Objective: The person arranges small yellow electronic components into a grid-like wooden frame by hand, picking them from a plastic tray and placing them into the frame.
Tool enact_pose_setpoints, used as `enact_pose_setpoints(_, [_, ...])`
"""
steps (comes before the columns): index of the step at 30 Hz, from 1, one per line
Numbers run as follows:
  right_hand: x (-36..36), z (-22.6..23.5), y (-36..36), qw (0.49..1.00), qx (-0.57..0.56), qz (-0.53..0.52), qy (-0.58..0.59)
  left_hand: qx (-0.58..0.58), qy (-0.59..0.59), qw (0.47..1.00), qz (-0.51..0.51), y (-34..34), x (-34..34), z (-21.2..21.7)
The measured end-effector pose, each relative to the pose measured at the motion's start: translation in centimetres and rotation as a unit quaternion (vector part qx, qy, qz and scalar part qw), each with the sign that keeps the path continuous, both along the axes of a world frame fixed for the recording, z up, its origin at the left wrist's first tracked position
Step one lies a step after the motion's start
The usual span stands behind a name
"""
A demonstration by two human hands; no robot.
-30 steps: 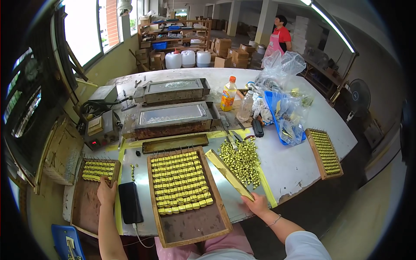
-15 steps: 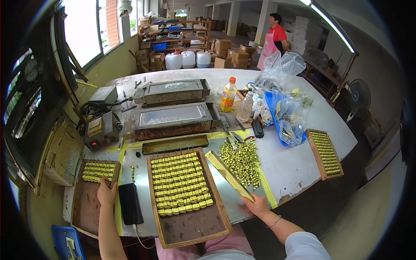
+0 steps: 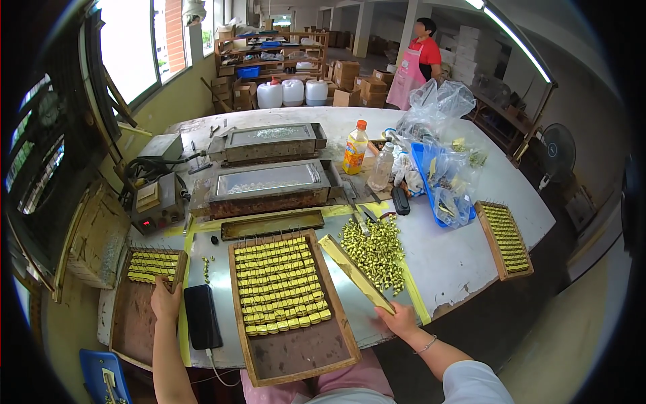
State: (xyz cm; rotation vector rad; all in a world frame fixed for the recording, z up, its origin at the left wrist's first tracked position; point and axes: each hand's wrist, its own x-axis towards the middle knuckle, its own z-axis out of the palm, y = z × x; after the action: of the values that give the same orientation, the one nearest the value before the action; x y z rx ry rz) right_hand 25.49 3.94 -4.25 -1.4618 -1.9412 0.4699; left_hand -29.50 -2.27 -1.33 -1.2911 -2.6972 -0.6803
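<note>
Yellow-faced strip (image 3: 356, 273), one in all, slants between the centre wooden tray (image 3: 296, 350) and the heap of shiny gold-green beads (image 3: 372, 252); the right hand (image 3: 402, 319) is closed around its near end, probably because that end lies handiest, leaving its length uncovered. Fingers bent, the left hand (image 3: 165, 299) reaches the lowest yellow row in the left wooden tray (image 3: 138, 323); whether it pinches anything I cannot tell. With the right wooden tray (image 3: 496, 250), that makes three trays, all bearing yellow rows on pins. The centre one overhangs the table edge above the lap, presumably for easy reach. Two metal hotplates (image 3: 269, 180) sit farther back, likely to keep the near space workable, with two bottles (image 3: 354, 149) beside them and one phone (image 3: 202, 316) between the left and centre trays. The beads are too many to count.
</note>
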Motion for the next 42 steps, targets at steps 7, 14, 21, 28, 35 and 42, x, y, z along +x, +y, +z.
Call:
enact_pose_setpoints(7, [0.0,0.3,0.1,1.0,0.014,0.006,-0.004,0.009,-0.001,1.0,-0.003,0.0,0.3,0.2])
enact_pose_setpoints(14, [-0.6,2.0,-0.3,1.0,-0.001,0.014,0.007,0.011,0.003,1.0,-0.002,-0.1,0.2,0.3])
enact_pose_setpoints(21, [-0.9,2.3,-0.4,1.0,-0.002,0.017,-0.008,0.001,-0.006,1.0,0.005,-0.1,0.2,0.6])
enact_pose_setpoints(28, [-1.1,2.3,-0.4,1.0,0.01,0.017,-0.016,0.006,-0.013,1.0,0.003,-0.2,0.0,0.4])
enact_pose_setpoints(35, [-0.5,0.6,-0.1,1.0,0.006,0.009,-0.004,0.004,-0.012,1.0,0.003,0.0,-0.1,0.4])
enact_pose_setpoints(42, [-0.4,0.3,0.0,0.999,0.022,0.014,-0.037,0.003,-0.008,1.0,0.006,0.0,-0.3,0.2])
